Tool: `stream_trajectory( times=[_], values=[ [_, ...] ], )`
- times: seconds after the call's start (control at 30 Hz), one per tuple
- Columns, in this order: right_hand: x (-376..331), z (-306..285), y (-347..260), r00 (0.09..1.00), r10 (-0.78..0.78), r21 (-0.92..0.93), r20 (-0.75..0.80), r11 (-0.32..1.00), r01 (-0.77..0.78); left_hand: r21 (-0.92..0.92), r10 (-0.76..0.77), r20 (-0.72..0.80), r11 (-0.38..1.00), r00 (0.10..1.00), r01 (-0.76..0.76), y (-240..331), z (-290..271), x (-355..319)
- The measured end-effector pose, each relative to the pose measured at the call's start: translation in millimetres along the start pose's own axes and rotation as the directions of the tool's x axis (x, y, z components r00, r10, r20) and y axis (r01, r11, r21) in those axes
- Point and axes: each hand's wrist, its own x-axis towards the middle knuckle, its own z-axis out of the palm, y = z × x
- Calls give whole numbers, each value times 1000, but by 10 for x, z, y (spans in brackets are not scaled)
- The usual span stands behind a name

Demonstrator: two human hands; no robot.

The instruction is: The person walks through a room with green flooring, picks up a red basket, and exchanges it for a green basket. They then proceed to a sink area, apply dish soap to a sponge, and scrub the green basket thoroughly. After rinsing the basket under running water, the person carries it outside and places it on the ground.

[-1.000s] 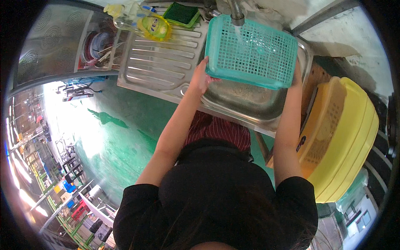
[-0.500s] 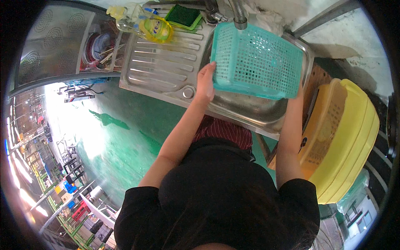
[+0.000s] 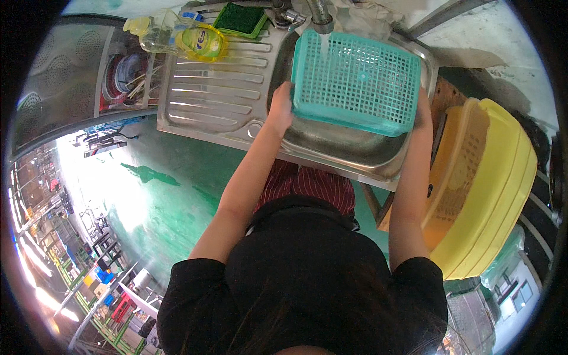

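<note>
A teal perforated plastic basket (image 3: 355, 83) is held over the stainless steel sink (image 3: 349, 151), with its mesh bottom facing up toward me. Water runs from the faucet (image 3: 321, 23) onto its far left part. My left hand (image 3: 282, 106) grips the basket's left side, the fingers partly hidden behind it. On the opposite side, my right hand (image 3: 422, 111) holds the right edge; most of its fingers are out of sight.
Left of the basin is a ribbed drainboard (image 3: 213, 89). A bottle of yellow liquid (image 3: 201, 42) lies there beside a dark green scouring pad (image 3: 239, 19) in a green tray. Yellow and orange plastic baskets (image 3: 494, 189) stand at the right. A perforated metal cabinet (image 3: 59, 89) is at far left.
The basket has turned flatter, so more of its mesh bottom faces me. Running water now shows at the faucet. The whole view has shifted slightly.
</note>
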Motion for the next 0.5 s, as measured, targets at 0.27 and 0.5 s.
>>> stream_trajectory(
  times=[0.27,0.5],
  values=[
    [675,434,-391,968,-115,-669,224,704,239,-389,18,-76,920,997,-47,-368,23,-318],
    [768,1353,-827,736,-122,-685,666,293,668,-684,-102,-71,729,992,26,-303,-75,-274]
  ],
)
